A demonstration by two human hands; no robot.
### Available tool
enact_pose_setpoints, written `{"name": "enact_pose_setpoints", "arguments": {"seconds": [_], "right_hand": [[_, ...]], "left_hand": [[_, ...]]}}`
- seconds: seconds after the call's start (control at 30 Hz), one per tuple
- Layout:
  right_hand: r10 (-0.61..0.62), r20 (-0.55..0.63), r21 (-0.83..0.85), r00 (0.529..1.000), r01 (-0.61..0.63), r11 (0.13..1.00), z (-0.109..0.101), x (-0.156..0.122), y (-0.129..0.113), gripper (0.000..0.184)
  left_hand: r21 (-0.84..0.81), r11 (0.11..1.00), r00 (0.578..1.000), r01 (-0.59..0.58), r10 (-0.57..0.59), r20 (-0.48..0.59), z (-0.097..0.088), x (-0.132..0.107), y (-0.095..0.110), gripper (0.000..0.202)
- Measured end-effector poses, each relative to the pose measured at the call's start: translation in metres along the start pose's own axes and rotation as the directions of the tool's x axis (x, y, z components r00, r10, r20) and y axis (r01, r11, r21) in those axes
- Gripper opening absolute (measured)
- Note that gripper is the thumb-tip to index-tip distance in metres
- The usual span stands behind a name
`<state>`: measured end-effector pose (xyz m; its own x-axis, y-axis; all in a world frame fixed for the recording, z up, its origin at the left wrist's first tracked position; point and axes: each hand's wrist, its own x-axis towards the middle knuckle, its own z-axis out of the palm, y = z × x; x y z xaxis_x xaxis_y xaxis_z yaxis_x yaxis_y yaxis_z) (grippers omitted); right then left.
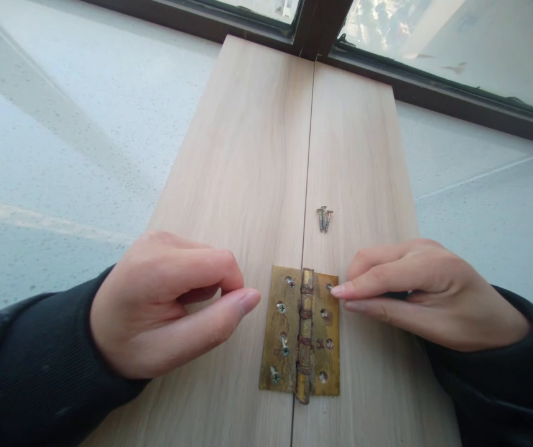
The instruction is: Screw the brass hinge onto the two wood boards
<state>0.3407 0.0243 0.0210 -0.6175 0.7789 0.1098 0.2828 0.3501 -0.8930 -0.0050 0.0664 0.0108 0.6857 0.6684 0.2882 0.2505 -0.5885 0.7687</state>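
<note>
Your left hand is curled into a loose pinch, the bent forefinger down against the thumb. Nothing shows in it, though you can't see whether something small is hidden between the tips. Your right hand has its forefinger and thumb drawn close together, with only a slim gap at the tips; whether they grip anything, you cannot tell. That forefinger's tip is at the top hole on the right side of the brass hinge.

The hinge lies flat between your two hands, its barrel along the seam where the left board and right board meet. Just beyond your left thumb tip, the hinge's left side carries four screws; the lower two stand up and lean. Below your right fingertips are three more holes. Ahead of those fingertips, three loose screws lie bunched on the right board. Farther ahead of both hands runs a dark window frame.
</note>
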Motion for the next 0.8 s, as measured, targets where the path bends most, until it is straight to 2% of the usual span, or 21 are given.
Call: {"name": "enact_pose_setpoints", "arguments": {"seconds": [0.17, 0.3, 0.43, 0.6, 0.7, 0.8], "right_hand": [[-0.002, -0.012, -0.013, 1.0, 0.002, 1.0, -0.0016, 0.0034, -0.0041, 0.021], [-0.002, 0.061, 0.019, 0.998, 0.001, 1.0, -0.0026, 0.0039, -0.0032, 0.018], [0.004, -0.005, -0.025, 1.0, -0.004, 1.0, -0.0041, 0.0031, -0.002, 0.019], [-0.01, 0.021, -0.042, 1.0, 0.011, 0.999, -0.0041, 0.0025, -0.0035, 0.016], [-0.021, -0.05, -0.094, 0.999, 0.016, 0.995, -0.0005, 0.0029, -0.003, 0.007], [-0.022, -0.073, -0.149, 0.997, 0.011, 0.989, 0.0008, 0.0036, -0.0019, 0.024]], "left_hand": [[0.005, 1.0, 1.0, 0.007, -0.007, 0.011, -0.001, -0.0005, -0.0001, 0.038], [-0.003, 1.0, 1.0, -0.005, 0.005, 0.007, 0.0002, -0.0009, -0.0024, 0.038], [-0.019, 1.0, 1.0, -0.017, 0.017, -0.014, 0.0022, -0.0017, -0.0043, 0.037], [-0.033, 0.999, 1.0, -0.02, 0.02, -0.011, 0.0033, -0.0025, -0.0054, 0.037], [-0.018, 1.0, 1.0, -0.021, 0.02, -0.009, 0.0028, -0.0017, -0.0044, 0.037], [-0.018, 1.0, 1.0, -0.022, 0.022, -0.004, 0.0014, -0.0006, -0.0036, 0.037]]}}
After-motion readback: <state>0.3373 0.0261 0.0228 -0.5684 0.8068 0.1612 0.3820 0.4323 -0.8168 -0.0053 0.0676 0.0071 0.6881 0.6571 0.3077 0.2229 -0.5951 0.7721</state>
